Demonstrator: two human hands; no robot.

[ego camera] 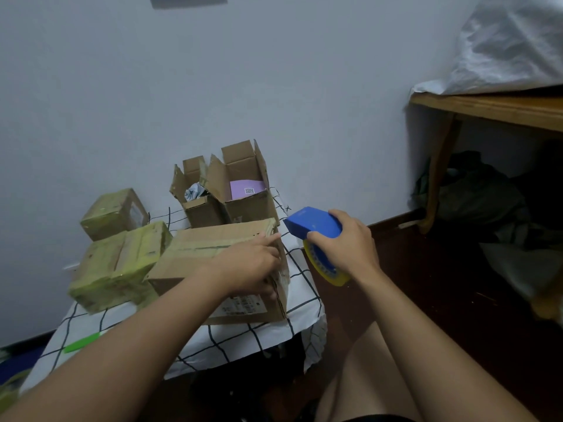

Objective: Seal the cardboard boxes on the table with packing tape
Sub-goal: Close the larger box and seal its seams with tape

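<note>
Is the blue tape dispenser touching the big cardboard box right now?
Apart. The head view shows the tape dispenser, held in the right hand, off the box's right end, with checked tablecloth visible between it and the cardboard box.

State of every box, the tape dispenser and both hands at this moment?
Front box: flaps closed, tape along seam.
Two back boxes: flaps open.
Wrapped boxes: fully taped.
Tape dispenser: held off the box.
Left hand: pressing front box.
Right hand: gripping dispenser.

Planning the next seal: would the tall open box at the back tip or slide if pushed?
Tall open box probably tips easily: narrow base, flaps upright. Likely light: only a purple card shows inside. It may drag on the checked cloth rather than slide.
</note>
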